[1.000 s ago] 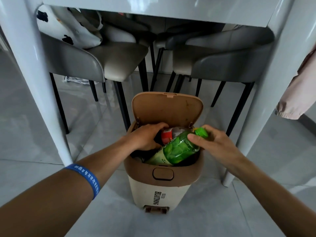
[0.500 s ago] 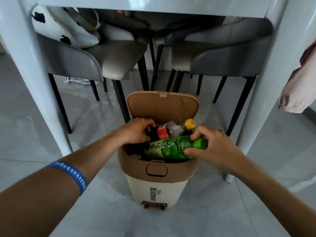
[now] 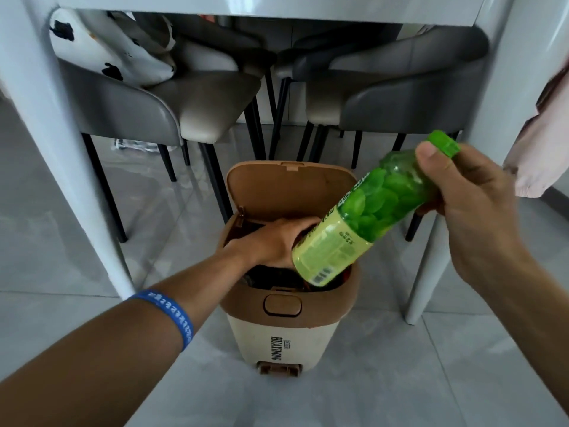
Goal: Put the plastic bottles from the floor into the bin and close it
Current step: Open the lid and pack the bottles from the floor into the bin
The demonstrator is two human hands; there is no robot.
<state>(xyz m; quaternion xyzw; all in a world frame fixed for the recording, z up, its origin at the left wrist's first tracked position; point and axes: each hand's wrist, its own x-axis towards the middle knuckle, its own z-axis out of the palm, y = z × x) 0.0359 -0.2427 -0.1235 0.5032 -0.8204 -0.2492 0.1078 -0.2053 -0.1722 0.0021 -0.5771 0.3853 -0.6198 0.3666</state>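
A small cream and brown pedal bin [image 3: 286, 337] stands on the floor under the table, its lid [image 3: 289, 192] tipped up and back. My right hand [image 3: 471, 208] grips the neck of a green plastic bottle [image 3: 366, 217] with a green cap, held tilted above the bin with its base over the opening. My left hand [image 3: 274, 241] reaches down into the bin, fingers curled out of sight among dark contents. Whether it holds anything is hidden by the green bottle.
White table legs [image 3: 52, 143] stand left and right [image 3: 480, 118] of the bin. Grey chairs [image 3: 172, 106] with black legs sit behind it, one bearing a spotted white cushion [image 3: 104, 50]. Pink cloth [image 3: 542, 143] hangs at the right edge. Grey tiled floor [image 3: 400, 380] lies in front.
The green bottle lay across the bin's opening; my right hand has lifted it up and to the right, out of the bin. My left hand has stayed inside the bin.
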